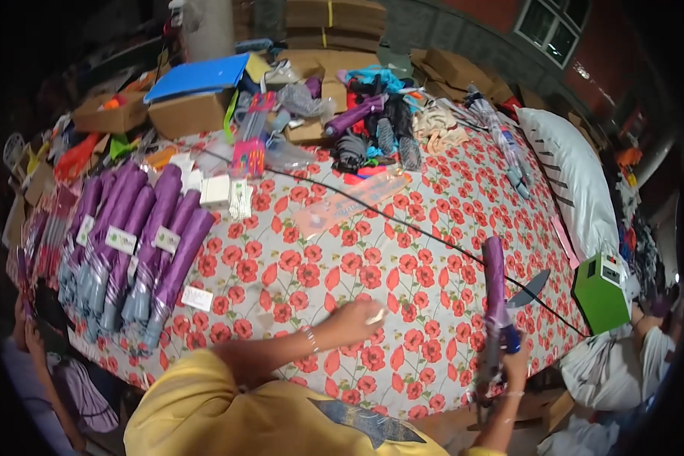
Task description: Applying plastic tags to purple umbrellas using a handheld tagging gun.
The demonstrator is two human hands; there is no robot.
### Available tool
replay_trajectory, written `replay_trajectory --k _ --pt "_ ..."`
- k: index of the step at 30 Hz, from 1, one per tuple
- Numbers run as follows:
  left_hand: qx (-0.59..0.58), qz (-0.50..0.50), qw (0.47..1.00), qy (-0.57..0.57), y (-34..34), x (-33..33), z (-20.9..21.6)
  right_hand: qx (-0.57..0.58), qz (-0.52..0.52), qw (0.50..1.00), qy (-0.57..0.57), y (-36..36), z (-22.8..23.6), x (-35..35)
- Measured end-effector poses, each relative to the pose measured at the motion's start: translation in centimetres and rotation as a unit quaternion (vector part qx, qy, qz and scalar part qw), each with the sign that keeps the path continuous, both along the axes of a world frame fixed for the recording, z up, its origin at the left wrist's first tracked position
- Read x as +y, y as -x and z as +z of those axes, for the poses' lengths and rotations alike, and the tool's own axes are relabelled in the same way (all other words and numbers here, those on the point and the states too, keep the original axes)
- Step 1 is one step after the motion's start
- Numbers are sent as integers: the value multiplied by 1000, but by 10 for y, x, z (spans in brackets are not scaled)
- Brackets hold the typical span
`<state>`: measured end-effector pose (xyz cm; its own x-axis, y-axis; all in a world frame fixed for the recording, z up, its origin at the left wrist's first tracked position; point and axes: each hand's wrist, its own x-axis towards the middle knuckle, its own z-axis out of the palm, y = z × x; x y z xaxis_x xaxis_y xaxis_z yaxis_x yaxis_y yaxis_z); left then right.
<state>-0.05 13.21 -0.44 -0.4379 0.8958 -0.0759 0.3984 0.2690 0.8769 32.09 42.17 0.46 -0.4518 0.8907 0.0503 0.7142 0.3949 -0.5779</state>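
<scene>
My left hand (351, 324) is over the middle of the flowered tablecloth, its fingers closed on a small white piece (377, 316) too small to name. At the near right, my right hand (515, 366) is closed at the lower end of a purple folding umbrella (495, 277). The umbrella's grey handle end reaches toward the table's near edge. A dark blue piece (511, 339) shows beside my right fingers; blur hides its kind. Several purple folding umbrellas (133, 228) with white tags lie bundled at the left. A white card (197, 298) lies beside them.
A black cord (403, 218) crosses the table toward a green box-shaped device (602, 292). Near it are a grey leaf-shaped piece (531, 289) and a large white sack (574, 178). Cartons (191, 114) and piled goods line the back. Other people's hands show at both sides.
</scene>
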Motion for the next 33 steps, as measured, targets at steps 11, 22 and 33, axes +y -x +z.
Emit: replay_trajectory --k 11,22,33 --pt "143 -40 986 -70 -24 147 3 322 34 883 341 56 37 -210" --pt "14 -97 991 95 45 -56 25 459 -3 780 426 29 39 -234" --pt "170 106 973 -111 63 -104 16 412 134 715 549 142 29 -259"
